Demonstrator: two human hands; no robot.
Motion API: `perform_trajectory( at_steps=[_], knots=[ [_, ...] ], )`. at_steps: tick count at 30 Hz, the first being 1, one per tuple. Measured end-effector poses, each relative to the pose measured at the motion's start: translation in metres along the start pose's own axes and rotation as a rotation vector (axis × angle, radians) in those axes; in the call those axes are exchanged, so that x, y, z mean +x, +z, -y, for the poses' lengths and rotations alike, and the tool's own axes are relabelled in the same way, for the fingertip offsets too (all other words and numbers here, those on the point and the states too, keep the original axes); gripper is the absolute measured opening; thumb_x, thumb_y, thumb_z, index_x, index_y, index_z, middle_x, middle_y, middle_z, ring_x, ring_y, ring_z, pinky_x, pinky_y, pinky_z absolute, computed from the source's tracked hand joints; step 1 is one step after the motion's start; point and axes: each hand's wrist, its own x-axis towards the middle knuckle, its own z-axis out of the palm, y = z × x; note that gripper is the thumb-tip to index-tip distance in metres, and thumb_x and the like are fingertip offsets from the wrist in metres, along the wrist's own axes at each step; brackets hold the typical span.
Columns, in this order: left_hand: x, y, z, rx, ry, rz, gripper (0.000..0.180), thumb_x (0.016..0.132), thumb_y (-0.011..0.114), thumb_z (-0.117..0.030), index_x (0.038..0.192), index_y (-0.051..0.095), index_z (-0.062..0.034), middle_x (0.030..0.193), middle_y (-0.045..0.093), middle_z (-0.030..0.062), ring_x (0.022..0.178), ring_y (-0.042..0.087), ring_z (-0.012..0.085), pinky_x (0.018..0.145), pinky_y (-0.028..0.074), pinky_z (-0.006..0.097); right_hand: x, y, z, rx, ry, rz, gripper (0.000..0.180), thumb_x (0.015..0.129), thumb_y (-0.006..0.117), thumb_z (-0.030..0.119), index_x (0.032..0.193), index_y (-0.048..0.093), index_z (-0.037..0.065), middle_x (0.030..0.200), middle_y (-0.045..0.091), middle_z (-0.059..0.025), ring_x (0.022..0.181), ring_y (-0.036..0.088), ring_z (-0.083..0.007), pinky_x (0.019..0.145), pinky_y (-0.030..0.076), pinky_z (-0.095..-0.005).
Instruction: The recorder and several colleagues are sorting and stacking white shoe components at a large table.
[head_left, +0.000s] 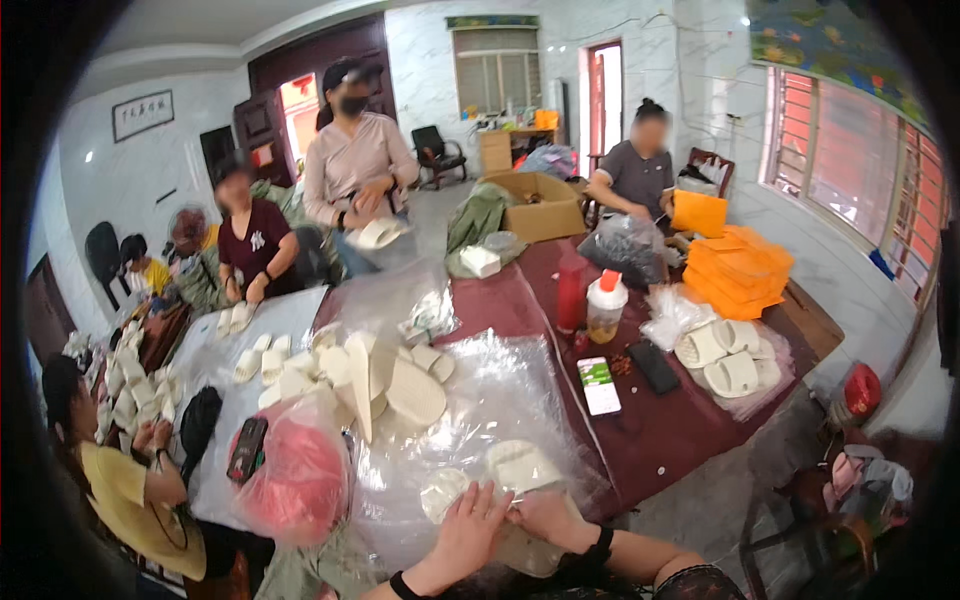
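Observation:
Close in front of me, at the near table edge, a pair of cream slide slippers (522,465) lies partly in a clear plastic bag (530,556). My left hand (472,528) rests with its fingers stretched out against the slipper and the film. Just beside it, the fingers of my right hand (550,518) are bent together on the bag at the slippers. Where exactly they grip the thin film is hard to see. Both wrists wear dark bands.
A heap of cream slippers (400,385) and a pink bundle in clear plastic (295,470) are to the left. Rightward lie a phone (599,386), a black wallet (653,367), a drink bottle (606,305), bagged slippers (730,365) and orange packets (737,272). Several co-workers surround the table.

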Motion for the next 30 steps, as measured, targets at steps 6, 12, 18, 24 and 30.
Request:
perform_trajectory(
  at_steps=[6, 12, 18, 24, 30],
  knots=[
    [0.003, -0.008, -0.003, -0.016, -0.031, -0.2, 0.057, 0.083, 0.064, -0.014, 0.139, 0.052, -0.0153, 0.146, 0.045, 0.0188, 0.131, 0.046, 0.0409, 0.099, 0.043, 0.048, 0.001, -0.021, 0.01, 0.032, -0.119, -0.243, 0.032, 0.086, 0.063, 0.03, 0.066, 0.061, 0.005, 0.064, 0.061, -0.0158, 0.06, 0.062, -0.0364, 0.056, 0.048, -0.0465],
    [0.013, -0.031, -0.007, -0.118, -0.106, -0.51, 0.052, 0.081, 0.062, -0.003, 0.132, 0.059, -0.0141, 0.141, 0.048, 0.0162, 0.127, 0.048, 0.0376, 0.094, 0.046, 0.046, 0.005, -0.054, 0.023, -0.041, -0.061, -0.198, 0.032, 0.088, 0.063, 0.03, 0.071, 0.062, 0.003, 0.067, 0.063, -0.0174, 0.065, 0.064, -0.0366, 0.063, 0.049, -0.046],
    [0.007, -0.02, 0.0, -0.008, -0.159, -0.58, 0.05, 0.082, 0.069, -0.009, 0.131, 0.06, -0.0134, 0.138, 0.049, 0.0175, 0.126, 0.047, 0.0389, 0.097, 0.044, 0.046, 0.012, -0.061, 0.03, -0.099, 0.069, -0.182, 0.032, 0.088, 0.062, 0.031, 0.075, 0.067, 0.003, 0.071, 0.066, -0.0179, 0.067, 0.066, -0.0349, 0.064, 0.05, -0.0452],
    [0.01, -0.016, 0.025, -0.165, -0.311, -0.578, 0.052, 0.082, 0.075, -0.02, 0.132, 0.06, -0.0154, 0.142, 0.044, 0.0206, 0.116, 0.051, 0.04, 0.091, 0.049, 0.043, 0.026, -0.05, 0.014, -0.14, 0.094, -0.173, 0.034, 0.086, 0.064, 0.034, 0.073, 0.067, 0.003, 0.07, 0.066, -0.0195, 0.067, 0.066, -0.035, 0.063, 0.05, -0.047],
    [0.003, -0.005, 0.019, -0.222, -0.275, -0.556, 0.057, 0.078, 0.062, 0.003, 0.132, 0.06, -0.016, 0.132, 0.052, 0.0211, 0.104, 0.059, 0.0341, 0.086, 0.051, 0.042, 0.023, -0.058, 0.01, -0.285, 0.133, -0.185, 0.032, 0.085, 0.064, 0.032, 0.076, 0.067, 0.001, 0.07, 0.065, -0.0199, 0.068, 0.065, -0.0369, 0.068, 0.05, -0.0479]
  ],
)
